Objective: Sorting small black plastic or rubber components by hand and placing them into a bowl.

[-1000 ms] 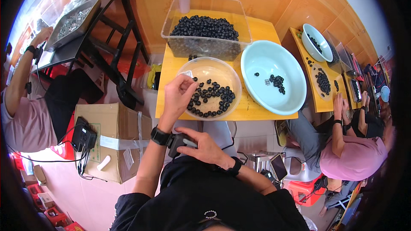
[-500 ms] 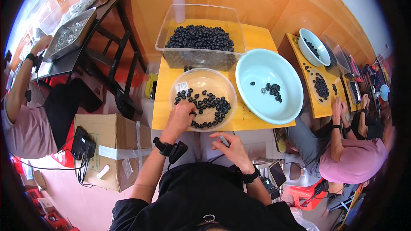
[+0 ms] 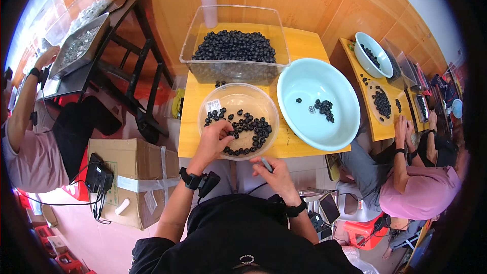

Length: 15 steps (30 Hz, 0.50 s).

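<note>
**Left hand in the bowl of dark pieces**

Head view: the left hand reaches into the clear round bowl on the yellow table, fingers pinched on the small dark pieces. The right hand, below the table edge, is closed around a thin grey tool.

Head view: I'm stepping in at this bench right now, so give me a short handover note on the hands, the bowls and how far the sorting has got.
Left hand: reaching into the clear bowl, fingers on the small black pieces there.
Right hand: off the table near the body, holding a small grey tool.
Things: the clear tub behind is heaped with black pieces; the pale blue basin to the right holds only a few.
Done: a small cluster is in the basin.
Left: dozens in the clear bowl and the full tub.
</note>
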Each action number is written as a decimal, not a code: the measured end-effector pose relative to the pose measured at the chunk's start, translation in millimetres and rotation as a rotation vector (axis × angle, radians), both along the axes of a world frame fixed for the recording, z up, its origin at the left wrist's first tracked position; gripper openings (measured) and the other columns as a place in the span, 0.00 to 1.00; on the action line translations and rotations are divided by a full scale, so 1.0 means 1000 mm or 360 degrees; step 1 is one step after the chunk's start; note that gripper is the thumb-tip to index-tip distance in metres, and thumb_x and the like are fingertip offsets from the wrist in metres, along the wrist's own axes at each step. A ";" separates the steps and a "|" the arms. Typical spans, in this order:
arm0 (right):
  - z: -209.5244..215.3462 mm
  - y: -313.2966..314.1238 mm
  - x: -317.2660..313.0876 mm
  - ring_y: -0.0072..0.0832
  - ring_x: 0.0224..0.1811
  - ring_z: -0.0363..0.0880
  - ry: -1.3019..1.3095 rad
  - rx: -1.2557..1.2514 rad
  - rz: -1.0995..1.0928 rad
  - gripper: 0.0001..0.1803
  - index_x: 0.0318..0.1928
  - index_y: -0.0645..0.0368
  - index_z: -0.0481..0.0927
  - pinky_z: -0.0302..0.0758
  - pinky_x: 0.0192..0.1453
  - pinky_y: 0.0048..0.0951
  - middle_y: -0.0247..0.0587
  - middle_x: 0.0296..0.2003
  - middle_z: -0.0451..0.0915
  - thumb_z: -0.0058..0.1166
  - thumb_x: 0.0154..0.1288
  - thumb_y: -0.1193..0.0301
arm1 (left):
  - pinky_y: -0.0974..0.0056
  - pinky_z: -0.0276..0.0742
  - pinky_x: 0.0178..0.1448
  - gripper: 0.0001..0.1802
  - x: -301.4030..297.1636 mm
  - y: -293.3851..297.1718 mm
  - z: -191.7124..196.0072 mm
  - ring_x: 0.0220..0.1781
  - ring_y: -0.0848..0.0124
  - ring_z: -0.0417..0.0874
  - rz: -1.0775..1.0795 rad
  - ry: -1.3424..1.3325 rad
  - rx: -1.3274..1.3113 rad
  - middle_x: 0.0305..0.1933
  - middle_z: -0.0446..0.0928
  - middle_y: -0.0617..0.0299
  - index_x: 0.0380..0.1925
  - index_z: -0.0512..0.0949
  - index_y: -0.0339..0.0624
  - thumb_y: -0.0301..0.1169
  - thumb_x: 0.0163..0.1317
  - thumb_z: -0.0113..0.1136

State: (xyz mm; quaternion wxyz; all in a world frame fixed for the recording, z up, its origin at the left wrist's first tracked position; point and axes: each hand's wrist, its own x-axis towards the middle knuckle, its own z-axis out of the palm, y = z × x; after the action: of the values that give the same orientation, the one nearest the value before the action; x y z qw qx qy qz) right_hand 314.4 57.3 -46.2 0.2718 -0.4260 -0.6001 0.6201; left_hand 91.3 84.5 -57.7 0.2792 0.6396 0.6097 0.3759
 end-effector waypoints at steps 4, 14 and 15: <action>0.019 0.011 0.003 0.20 0.29 0.78 0.0077 0.0110 -0.0123 0.15 0.48 0.64 0.77 0.73 0.36 0.23 0.36 0.27 0.79 0.52 0.63 0.71 | 0.70 0.79 0.39 0.12 -0.001 -0.007 0.024 0.33 0.72 0.82 -0.0181 -0.1304 -0.0293 0.35 0.78 0.59 0.35 0.74 0.38 0.16 0.49 0.62; 0.067 0.012 -0.015 0.29 0.30 0.79 -0.0156 0.0736 -0.0109 0.13 0.44 0.67 0.78 0.74 0.34 0.25 0.49 0.34 0.82 0.54 0.61 0.72 | 0.69 0.81 0.42 0.11 0.006 -0.029 0.046 0.36 0.72 0.81 -0.0490 -0.2258 -0.0612 0.39 0.78 0.56 0.38 0.74 0.39 0.19 0.53 0.61; 0.068 0.011 -0.016 0.29 0.30 0.79 -0.0164 0.0741 -0.0100 0.13 0.44 0.67 0.78 0.74 0.34 0.25 0.49 0.34 0.82 0.54 0.61 0.72 | 0.69 0.81 0.42 0.11 0.006 -0.031 0.044 0.36 0.72 0.81 -0.0489 -0.2268 -0.0602 0.39 0.78 0.56 0.38 0.74 0.39 0.19 0.53 0.61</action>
State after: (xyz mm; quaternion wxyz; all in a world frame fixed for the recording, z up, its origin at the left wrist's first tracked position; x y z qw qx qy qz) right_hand 298.7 68.7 22.1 0.3510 -0.4014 -0.7263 0.4338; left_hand 96.9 53.6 -13.3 0.7606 0.2606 0.2396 0.5442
